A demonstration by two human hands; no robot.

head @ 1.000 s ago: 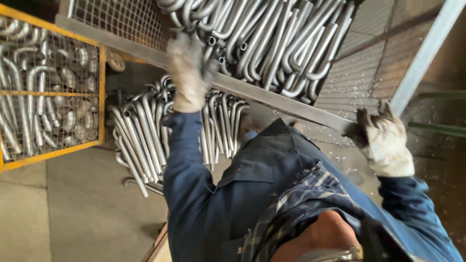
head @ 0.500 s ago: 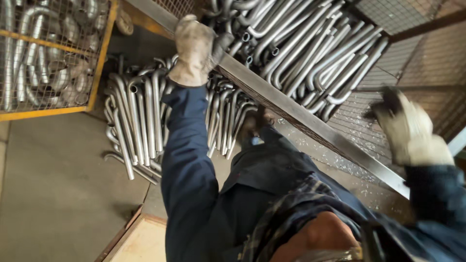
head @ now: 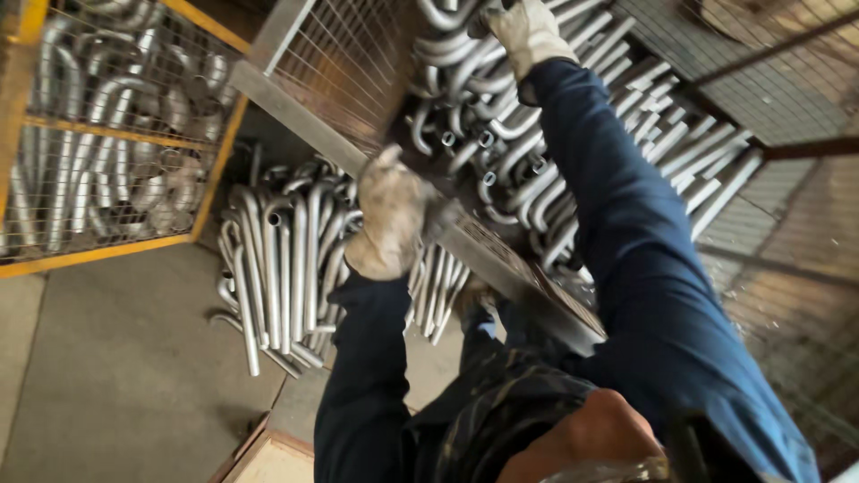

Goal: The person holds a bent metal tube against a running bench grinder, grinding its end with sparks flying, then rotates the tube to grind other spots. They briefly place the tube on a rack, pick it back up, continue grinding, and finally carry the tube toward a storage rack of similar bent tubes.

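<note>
Here the bent metal pipes (head: 528,152) lie heaped in a wire cage (head: 344,63), where the gloved right hand (head: 526,31) seemingly curls around one, while the gloved left hand (head: 389,215) grips the cage's rail (head: 501,264), above more pipes on the floor (head: 116,376).

We have a single view, worn on the head, and we look steeply down over our own shoulders and both dark blue sleeves. The view is tilted, so the metal rail (head: 501,259) runs diagonally across it. We sit close: the left hand (head: 389,215) on the rail and the right hand (head: 528,31) fill the upper middle, with the concrete floor (head: 116,376) far below.
</note>
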